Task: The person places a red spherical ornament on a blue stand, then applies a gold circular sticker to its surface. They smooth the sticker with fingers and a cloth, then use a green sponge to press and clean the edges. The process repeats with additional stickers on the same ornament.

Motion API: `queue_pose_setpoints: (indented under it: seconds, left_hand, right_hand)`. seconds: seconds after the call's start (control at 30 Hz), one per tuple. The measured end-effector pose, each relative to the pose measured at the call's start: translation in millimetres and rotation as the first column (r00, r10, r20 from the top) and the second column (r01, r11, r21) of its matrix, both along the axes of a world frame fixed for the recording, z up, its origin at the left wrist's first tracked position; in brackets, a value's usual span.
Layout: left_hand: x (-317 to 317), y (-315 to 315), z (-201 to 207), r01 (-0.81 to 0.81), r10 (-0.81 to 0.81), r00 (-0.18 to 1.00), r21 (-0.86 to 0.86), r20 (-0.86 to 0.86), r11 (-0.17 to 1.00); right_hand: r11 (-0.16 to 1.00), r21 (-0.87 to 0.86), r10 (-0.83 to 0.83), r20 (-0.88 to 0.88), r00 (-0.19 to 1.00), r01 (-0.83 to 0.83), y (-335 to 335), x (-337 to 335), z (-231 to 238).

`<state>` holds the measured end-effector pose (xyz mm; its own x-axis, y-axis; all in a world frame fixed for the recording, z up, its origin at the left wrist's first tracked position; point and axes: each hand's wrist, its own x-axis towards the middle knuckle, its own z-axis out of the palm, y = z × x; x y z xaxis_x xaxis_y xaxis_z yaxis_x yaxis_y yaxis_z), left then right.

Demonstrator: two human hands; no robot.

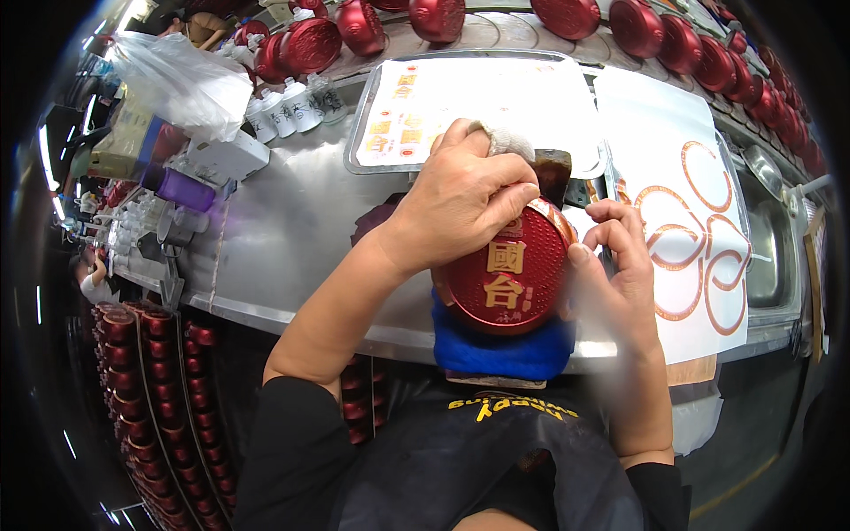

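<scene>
While it rests on the blue pad (pixel 496 350) | left hand (pixel 460 203) clamps red bottle (pixel 509 279), right hand (pixel 620 265) pinches rim | likely heavy, glazed, slippery, breakable; grip body

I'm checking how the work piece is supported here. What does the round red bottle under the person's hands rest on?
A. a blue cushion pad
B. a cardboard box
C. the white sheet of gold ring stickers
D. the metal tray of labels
A: the round red bottle sits on a blue cushion pad at the near edge of the metal table, with the left hand on top and the right hand at its side.
</scene>
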<state>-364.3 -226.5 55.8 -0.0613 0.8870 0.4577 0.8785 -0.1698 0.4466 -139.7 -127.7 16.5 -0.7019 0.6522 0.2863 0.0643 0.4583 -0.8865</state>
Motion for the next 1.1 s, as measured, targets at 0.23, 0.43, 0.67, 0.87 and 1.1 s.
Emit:
queue_pose_setpoints:
  seconds: [0.23, 0.43, 0.67, 0.87, 1.1]
  left_hand:
    - [3.7, 13.1, -0.1, -0.034, 0.032, 0.999, -0.076, -0.017, 0.997]
    - [7.1, 18.4, 2.9, -0.043, 0.04, 0.998, -0.069, -0.055, 0.997]
    - [9.9, 20.2, 5.9, -0.07, 0.064, 0.997, -0.162, -0.044, 0.984]
    - [12.4, 20.9, 6.3, -0.092, 0.081, 0.993, -0.147, -0.083, 0.985]
    - [12.9, 20.5, 12.2, -0.09, 0.071, 0.993, -0.207, -0.094, 0.974]
  right_hand:
    - [0.995, -0.087, 0.037, -0.033, 0.999, -0.04, 2.9, -0.5, 3.7]
    - [0.983, -0.179, 0.03, -0.024, 0.999, -0.034, 2.6, -0.6, -1.1]
    - [0.981, -0.19, 0.038, -0.031, 0.999, -0.044, 3.2, -1.0, -5.1]
    - [0.974, -0.218, 0.058, -0.026, 0.998, -0.062, 3.7, -0.7, -8.8]
    - [0.979, -0.202, 0.031, -0.03, 0.999, -0.037, 3.4, -1.4, -9.6]
